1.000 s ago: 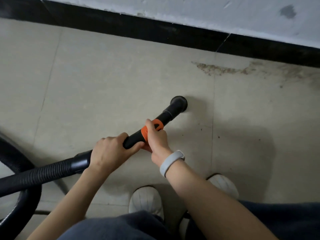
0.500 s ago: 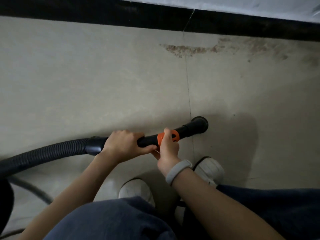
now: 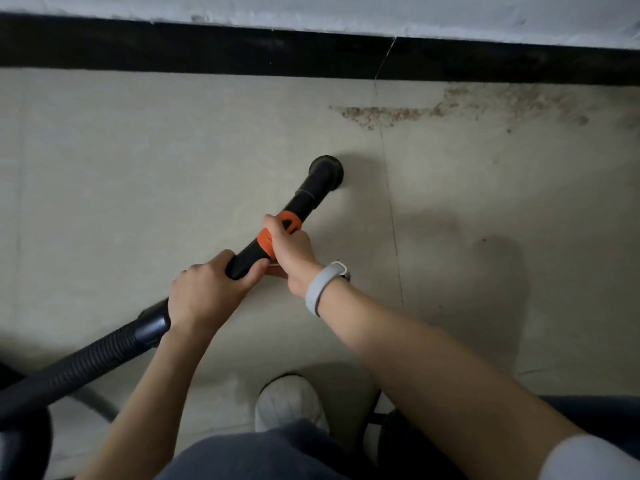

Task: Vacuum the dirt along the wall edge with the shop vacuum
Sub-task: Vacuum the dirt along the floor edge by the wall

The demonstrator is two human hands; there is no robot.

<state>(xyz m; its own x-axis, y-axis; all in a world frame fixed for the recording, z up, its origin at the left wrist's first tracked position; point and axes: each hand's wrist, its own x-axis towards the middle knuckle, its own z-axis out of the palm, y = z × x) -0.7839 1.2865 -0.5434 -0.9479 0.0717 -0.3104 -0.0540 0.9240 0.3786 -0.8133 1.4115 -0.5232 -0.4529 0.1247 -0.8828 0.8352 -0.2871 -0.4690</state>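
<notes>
A black vacuum wand (image 3: 304,197) with an orange collar (image 3: 290,220) points up and right across the beige floor. Its round nozzle (image 3: 326,170) sits on the tile, short of the wall. My left hand (image 3: 204,289) grips the wand's black handle where the ribbed hose (image 3: 86,358) joins. My right hand (image 3: 292,254), with a grey wristband, grips the wand at the orange collar. A brown streak of dirt (image 3: 381,114) lies along the black baseboard (image 3: 242,50), above and to the right of the nozzle, and thins out toward the right edge.
The hose runs off the lower left beside a dark round shape (image 3: 24,441), partly cut off. My white shoe (image 3: 289,403) and dark trouser legs fill the bottom middle. A tile joint (image 3: 391,216) runs down the floor just right of the nozzle.
The nozzle has swung from low beside my shoe up toward the wall, and the wand now angles more steeply. Both hands keep their grip. The view shifted, so the dirt sits further right.
</notes>
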